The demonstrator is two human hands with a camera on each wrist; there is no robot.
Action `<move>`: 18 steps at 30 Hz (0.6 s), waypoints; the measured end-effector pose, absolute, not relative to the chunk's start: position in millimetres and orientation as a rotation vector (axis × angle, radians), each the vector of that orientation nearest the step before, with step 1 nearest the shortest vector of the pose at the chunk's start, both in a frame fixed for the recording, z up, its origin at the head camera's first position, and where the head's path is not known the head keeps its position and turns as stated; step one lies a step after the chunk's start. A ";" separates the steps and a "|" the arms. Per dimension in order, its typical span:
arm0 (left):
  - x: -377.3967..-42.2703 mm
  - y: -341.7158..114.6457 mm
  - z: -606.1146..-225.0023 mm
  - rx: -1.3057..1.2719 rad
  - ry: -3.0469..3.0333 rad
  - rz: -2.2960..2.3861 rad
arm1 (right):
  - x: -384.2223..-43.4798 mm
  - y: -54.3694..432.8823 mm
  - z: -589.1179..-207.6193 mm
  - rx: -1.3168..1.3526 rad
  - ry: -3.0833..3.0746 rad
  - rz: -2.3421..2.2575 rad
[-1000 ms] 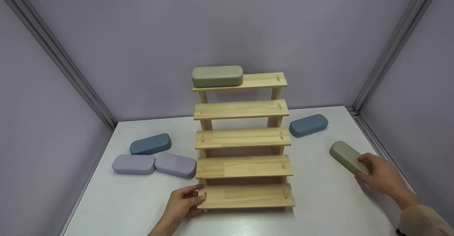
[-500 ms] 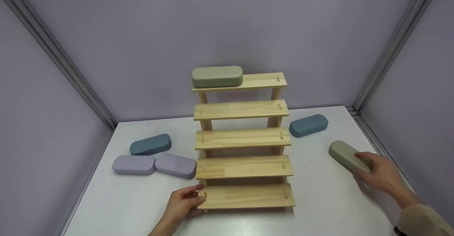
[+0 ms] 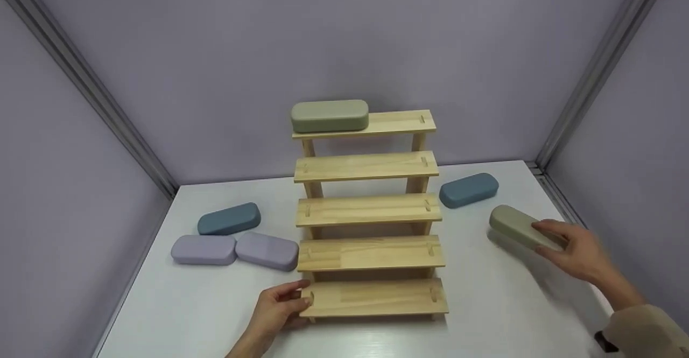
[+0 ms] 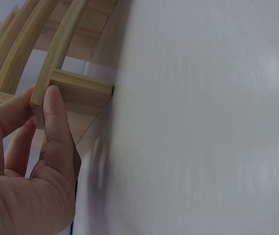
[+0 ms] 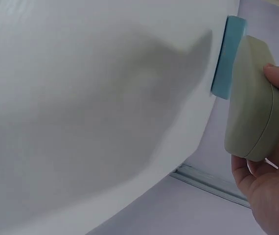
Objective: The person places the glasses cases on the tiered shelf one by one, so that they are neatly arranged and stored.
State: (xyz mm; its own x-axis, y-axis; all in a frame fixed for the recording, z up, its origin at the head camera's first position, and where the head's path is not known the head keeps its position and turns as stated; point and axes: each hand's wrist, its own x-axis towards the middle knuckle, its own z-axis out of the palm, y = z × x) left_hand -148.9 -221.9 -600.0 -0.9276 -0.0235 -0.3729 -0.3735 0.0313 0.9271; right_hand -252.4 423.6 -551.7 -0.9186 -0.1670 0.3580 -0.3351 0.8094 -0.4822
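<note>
A stepped wooden display rack point(image 3: 371, 253) with several shelves stands mid-table. My left hand point(image 3: 273, 309) pinches the left end of its lowest shelf, thumb and fingers on either face of the board in the left wrist view point(image 4: 36, 161). In my right hand point(image 3: 578, 250) is a sage-green glasses case point(image 3: 519, 226), gripped across its near end and held just above the table. The right wrist view shows a seam along the side of this green case point(image 5: 254, 103). A second green glasses case point(image 3: 330, 116) lies on the left half of the top shelf.
On the white table point(image 3: 177, 304), left of the rack, lie a blue glasses case point(image 3: 229, 219) and two lilac ones, a left one point(image 3: 203, 250) and a right one point(image 3: 267, 251) beside the rack. Another blue case point(image 3: 468, 190) lies right of it. Lilac walls point(image 3: 371, 40) enclose the table.
My right hand has lifted the green glasses case off the table and shifted it slightly left and away from me. The left hand and the rack have stayed still.
</note>
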 end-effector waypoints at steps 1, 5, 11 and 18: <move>-148.8 -222.1 -599.9 -0.409 2.051 1.984 | -253.0 422.6 -548.4 0.402 -2.683 0.804; -148.2 -222.5 -599.8 -0.400 2.036 1.987 | -254.6 417.3 -534.0 0.482 -2.627 0.827; -148.0 -223.2 -599.7 -0.424 2.006 1.977 | -257.3 403.6 -509.8 0.594 -2.513 0.933; -148.8 -222.4 -598.9 -0.441 2.002 1.968 | -261.3 387.7 -474.6 0.713 -2.431 1.054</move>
